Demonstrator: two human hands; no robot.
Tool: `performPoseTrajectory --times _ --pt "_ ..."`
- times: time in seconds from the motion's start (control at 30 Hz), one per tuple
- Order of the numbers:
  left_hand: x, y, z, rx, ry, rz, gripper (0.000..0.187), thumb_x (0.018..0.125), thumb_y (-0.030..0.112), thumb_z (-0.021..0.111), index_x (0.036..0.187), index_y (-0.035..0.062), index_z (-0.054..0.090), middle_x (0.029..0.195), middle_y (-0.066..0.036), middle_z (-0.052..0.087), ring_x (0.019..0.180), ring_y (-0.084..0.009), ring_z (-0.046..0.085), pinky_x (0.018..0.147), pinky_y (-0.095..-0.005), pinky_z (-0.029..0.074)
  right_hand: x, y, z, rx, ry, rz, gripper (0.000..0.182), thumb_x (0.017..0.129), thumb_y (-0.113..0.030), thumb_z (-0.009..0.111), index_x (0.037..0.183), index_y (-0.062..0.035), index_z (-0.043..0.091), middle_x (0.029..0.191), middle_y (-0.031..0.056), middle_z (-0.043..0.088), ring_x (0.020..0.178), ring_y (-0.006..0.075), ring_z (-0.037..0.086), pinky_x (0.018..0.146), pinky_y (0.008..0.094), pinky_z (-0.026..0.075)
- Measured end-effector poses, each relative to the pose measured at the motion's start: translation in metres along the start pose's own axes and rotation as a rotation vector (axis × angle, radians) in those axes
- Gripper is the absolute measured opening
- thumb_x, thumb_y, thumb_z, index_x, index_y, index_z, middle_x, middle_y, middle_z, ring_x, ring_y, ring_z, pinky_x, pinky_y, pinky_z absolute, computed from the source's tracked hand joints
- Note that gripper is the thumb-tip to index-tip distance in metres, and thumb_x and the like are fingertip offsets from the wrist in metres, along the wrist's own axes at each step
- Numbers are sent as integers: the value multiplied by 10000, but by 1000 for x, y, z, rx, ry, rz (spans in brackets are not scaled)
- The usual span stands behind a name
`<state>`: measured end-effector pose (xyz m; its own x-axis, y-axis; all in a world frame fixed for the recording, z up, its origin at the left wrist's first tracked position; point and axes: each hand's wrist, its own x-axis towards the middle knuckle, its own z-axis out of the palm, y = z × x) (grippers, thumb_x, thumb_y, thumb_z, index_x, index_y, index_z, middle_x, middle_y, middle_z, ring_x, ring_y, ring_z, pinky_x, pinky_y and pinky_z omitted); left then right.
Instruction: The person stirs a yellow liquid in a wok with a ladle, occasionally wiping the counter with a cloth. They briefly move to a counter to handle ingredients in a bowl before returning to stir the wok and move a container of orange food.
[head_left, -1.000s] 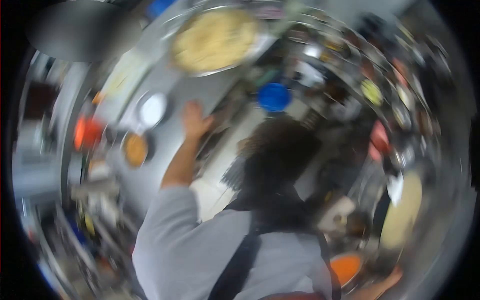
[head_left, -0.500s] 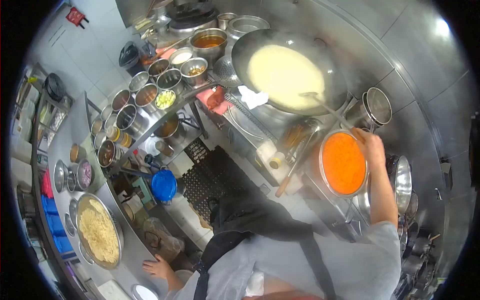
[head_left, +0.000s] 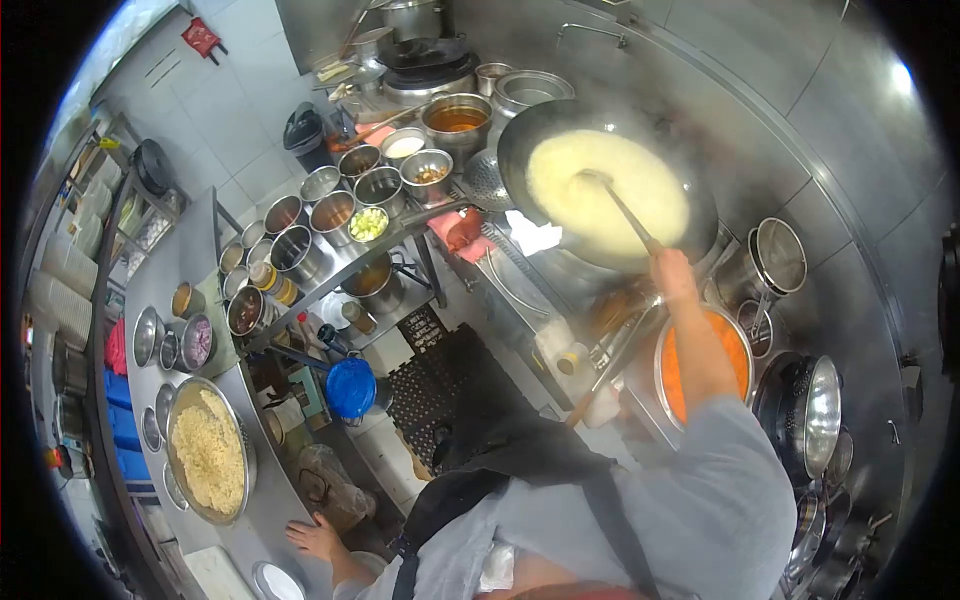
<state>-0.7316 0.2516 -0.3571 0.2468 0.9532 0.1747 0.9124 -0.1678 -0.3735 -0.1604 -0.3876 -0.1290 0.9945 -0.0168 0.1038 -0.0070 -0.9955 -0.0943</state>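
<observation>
My right hand [head_left: 672, 275] is wrapped round the wooden handle of a long ladle [head_left: 625, 212]. The ladle's head sits in pale yellow liquid [head_left: 560, 165] inside a big black wok [head_left: 700, 190], with steam over it. Below my right forearm is a metal bowl of orange food [head_left: 735, 345], partly covered by the arm. My left hand [head_left: 318, 538] lies on the metal counter [head_left: 285, 500] with its fingers spread, holding nothing. Up and left of it stands a large bowl of pale yellow crumbly food [head_left: 210, 455].
Several metal pots of sauces [head_left: 298, 252] crowd a raised shelf at upper left. A blue-covered container [head_left: 351, 388] stands below it. Strainers [head_left: 780, 255] and pans [head_left: 822, 418] line the right side. A long-handled tool [head_left: 600, 385] lies beside the orange bowl.
My right hand has moved up and left with the ladle, whose head is now nearer the middle of the wok. My right forearm now crosses the orange bowl. The view has shifted slightly.
</observation>
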Motion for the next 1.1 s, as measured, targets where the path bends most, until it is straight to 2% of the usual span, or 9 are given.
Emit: performPoseTrajectory --times 0.03,0.23,0.4,0.57,0.7,0.77,0.87,1.0,1.1 --pt "1 0 -1 -3 1 -7 807 904 599 474 1468 43 317 1488 -189 375 1380 -330 363 1014 -530 371 13 -2 2 -5 -33 7 241 923 -142 462 1141 -115 561 1027 240 661 980 410 638 823 532 517" --pt "2 0 10 -43 -1 -20 793 909 577 486 1475 52 309 1497 -188 362 1400 -326 333 1036 -531 350 54 7 -21 -30 3 184 285 935 -157 439 1166 -120 602 1130 178 657 1072 385 617 898 495 509" --pt "2 0 6 -8 -27 -26 800 909 602 468 1479 63 312 1503 -172 363 1404 -312 333 1017 -514 365 34 56 -60 -85 21 260 287 920 -187 457 1124 -144 654 1142 166 655 1076 370 616 912 478 504" --pt "3 -4 13 42 -5 3 817 906 640 437 1479 71 315 1507 -156 365 1396 -299 347 1002 -520 374 -25 107 -111 50 185 206 284 895 -343 578 1105 -201 706 1014 187 672 981 386 637 858 452 501" --pt "4 -3 13 66 0 1 815 908 648 423 1477 74 317 1507 -150 364 1389 -296 356 988 -528 383 -82 104 -161 82 149 275 263 880 -300 610 1097 -191 709 960 199 669 920 383 651 794 440 506" --pt "4 -2 9 66 2 -4 811 910 647 421 1475 74 319 1506 -153 364 1389 -297 356 984 -527 388 -104 104 -171 28 164 205 302 812 -202 668 1103 -132 709 839 193 683 747 342 677 696 393 505" --pt "0 0 4 53 1 -11 805 912 645 418 1474 75 321 1503 -160 364 1388 -300 358 976 -523 398 -131 107 -164 -7 186 138 290 813 -207 670 1098 -177 711 873 215 662 825 382 658 736 428 509" --pt "2 3 -4 51 -34 -15 798 917 640 410 1471 73 323 1502 -169 362 1384 -311 362 971 -514 411 -150 66 -150 52 162 46 323 781 -150 687 1100 -195 717 887 193 681 839 371 658 748 443 516" --pt "0 2 -6 60 -52 -16 804 920 636 404 1476 63 314 1505 -169 357 1384 -318 360 992 -502 399 -129 71 -104 19 113 -18 370 784 -118 668 1143 -206 692 888 173 676 836 373 649 759 468 516"
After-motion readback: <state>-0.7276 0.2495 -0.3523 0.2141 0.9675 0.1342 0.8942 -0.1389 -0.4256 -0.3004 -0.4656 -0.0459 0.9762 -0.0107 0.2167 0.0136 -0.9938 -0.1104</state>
